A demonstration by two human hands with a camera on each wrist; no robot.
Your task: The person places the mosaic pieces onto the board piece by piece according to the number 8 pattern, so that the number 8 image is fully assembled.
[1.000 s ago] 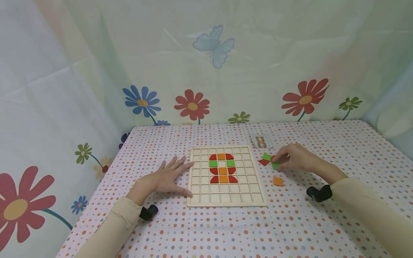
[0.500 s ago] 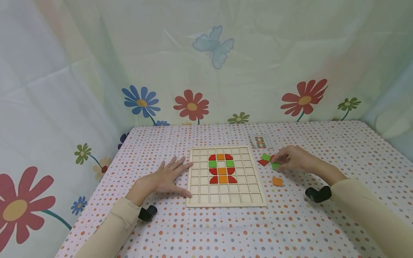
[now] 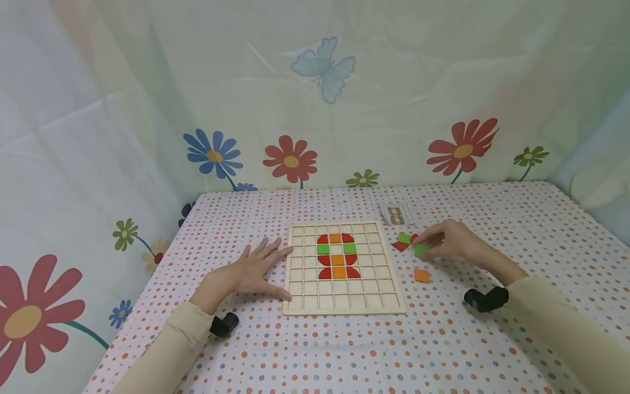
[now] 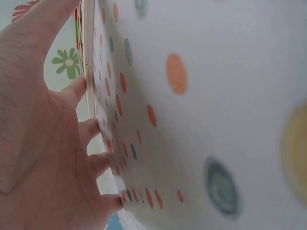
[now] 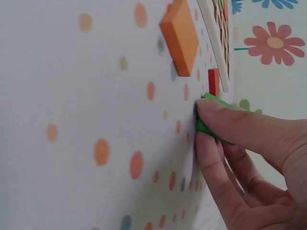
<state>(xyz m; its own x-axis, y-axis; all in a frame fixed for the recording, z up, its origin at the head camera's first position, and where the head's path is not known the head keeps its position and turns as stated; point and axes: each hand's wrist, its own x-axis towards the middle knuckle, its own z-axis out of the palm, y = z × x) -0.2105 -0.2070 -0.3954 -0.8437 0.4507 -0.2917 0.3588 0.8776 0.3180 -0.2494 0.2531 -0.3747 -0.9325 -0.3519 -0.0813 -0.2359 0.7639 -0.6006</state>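
A light wooden grid board (image 3: 344, 313) lies on the table, with red, orange and green tiles (image 3: 338, 260) set in its middle cells. My left hand (image 3: 246, 273) is spread flat at the board's left side; thumb and forefinger touch its edge. To the right of the board, my right hand (image 3: 455, 241) pinches a green tile (image 5: 216, 120) between thumb and fingers, low over the cloth. Close to those fingertips are a second green tile (image 3: 404, 238) and a red tile (image 3: 401, 246). Another red piece (image 3: 414, 238) is partly hidden by the hand.
An orange square tile (image 3: 421, 274) lies nearer the front, right of the board. Behind the loose tiles is a small card (image 3: 396, 214) printed with a coloured pattern. A dotted cloth (image 3: 315, 355) covers the table, and a flowered curtain hangs behind it.
Slightly more of the green tile shows at my right fingertips. My left hand stays at the board's edge, and the tiles on the board are the same.
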